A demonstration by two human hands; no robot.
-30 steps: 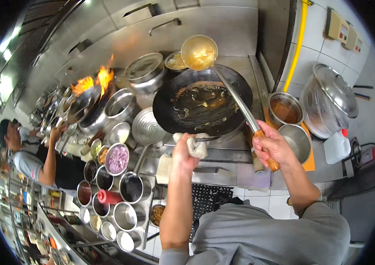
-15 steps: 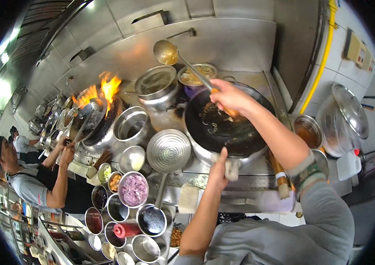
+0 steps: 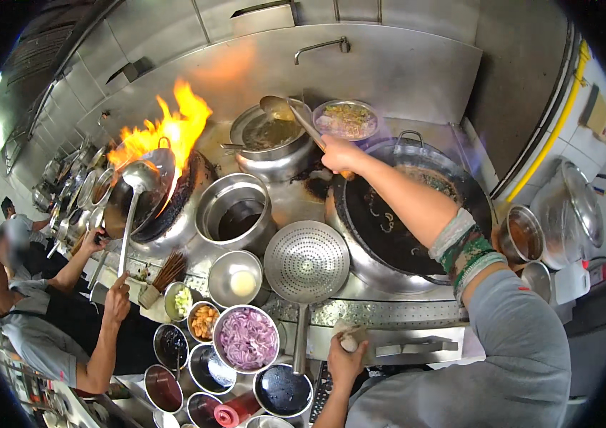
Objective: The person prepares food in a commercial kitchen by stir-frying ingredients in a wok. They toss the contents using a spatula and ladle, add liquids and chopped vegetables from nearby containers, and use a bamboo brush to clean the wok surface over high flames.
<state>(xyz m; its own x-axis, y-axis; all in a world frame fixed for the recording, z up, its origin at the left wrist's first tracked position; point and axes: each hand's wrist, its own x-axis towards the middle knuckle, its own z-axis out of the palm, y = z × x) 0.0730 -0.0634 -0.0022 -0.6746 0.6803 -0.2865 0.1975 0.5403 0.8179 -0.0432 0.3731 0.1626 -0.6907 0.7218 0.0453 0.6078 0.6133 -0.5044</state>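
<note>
My right hand (image 3: 339,155) is stretched far forward and grips the handle of a long metal ladle (image 3: 278,108). The ladle's bowl hangs over a round steel pot (image 3: 271,142) of dark liquid at the back of the range. My forearm crosses above the big black wok (image 3: 406,217), which holds a little dark residue. My left hand (image 3: 346,352) is down at the counter's front edge, closed around a pale folded cloth (image 3: 350,334).
A perforated skimmer (image 3: 306,265) lies beside the wok. Several steel bowls hold sliced purple onion (image 3: 248,338), sauces and chopped bits. A plate of food (image 3: 346,120) sits at the back. On the left, another person (image 3: 46,321) works a flaming wok (image 3: 152,192).
My right hand has swung the ladle further left, from above the wok to over the rear pot. My left hand stays low by the counter edge with the cloth. The view turned leftward.
</note>
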